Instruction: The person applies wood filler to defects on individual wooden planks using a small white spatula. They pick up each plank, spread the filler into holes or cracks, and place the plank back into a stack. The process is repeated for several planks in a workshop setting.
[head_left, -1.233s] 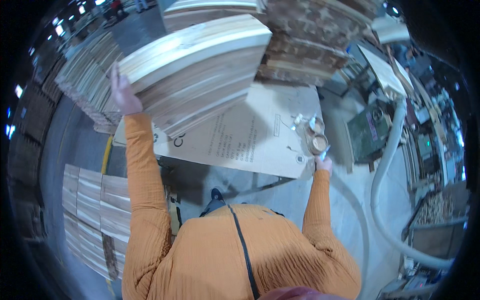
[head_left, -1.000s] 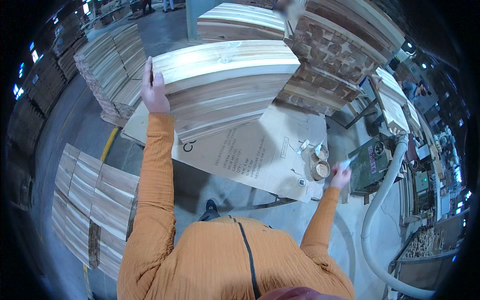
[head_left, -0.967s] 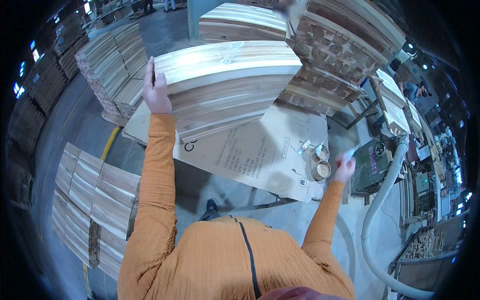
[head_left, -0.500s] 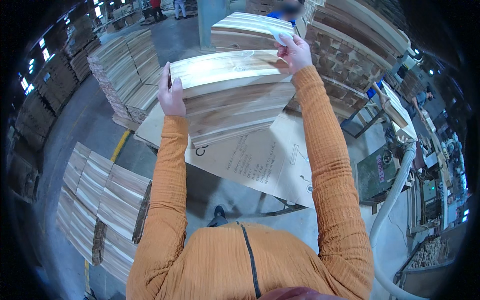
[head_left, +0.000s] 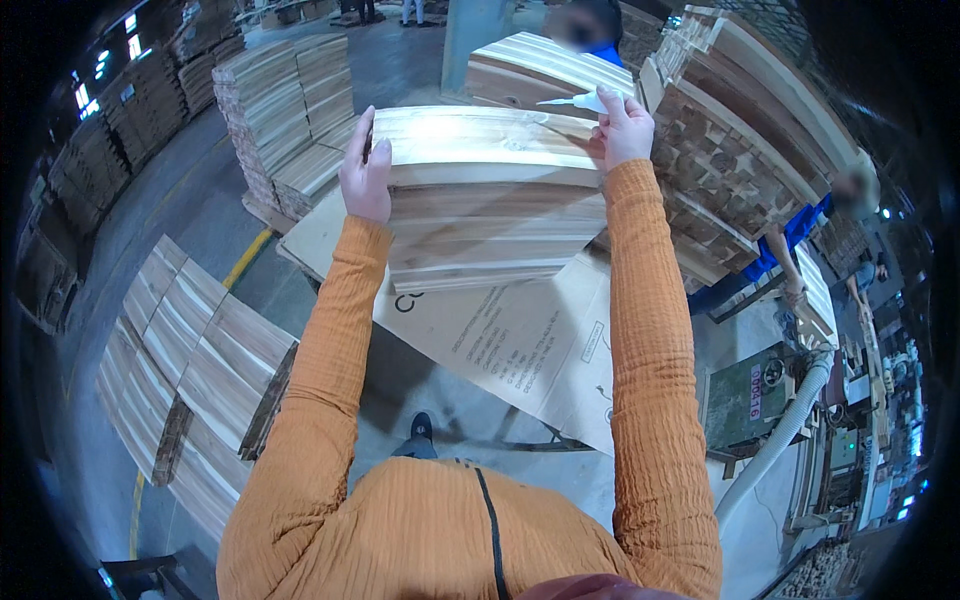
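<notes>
A pale wooden board [head_left: 480, 140], its face catching bright light, is raised on its long edge above a stack of striped boards [head_left: 490, 240]. My left hand [head_left: 366, 180] grips its left end, thumb in front and fingers on the end face. My right hand [head_left: 628, 130] holds a small white squeeze bottle [head_left: 588, 101] with a thin pointed nozzle. The nozzle points left, just above the board's top edge. The lower fingers of that hand touch the board's right end. The stack rests on a printed cardboard sheet [head_left: 500, 350] on a table.
Low piles of boards [head_left: 190, 350] lie at my left, and a taller stack [head_left: 285, 120] stands behind them. Timber piles [head_left: 690, 150] rise at the right. Two people in blue work nearby, one beyond the boards, one at right beside a green machine [head_left: 745, 400] with a hose [head_left: 780, 430].
The bottle has turned from tilted in front of my right fingers to lying nearly level, nozzle leftward. My view has swung left. A person in blue now shows at the right.
</notes>
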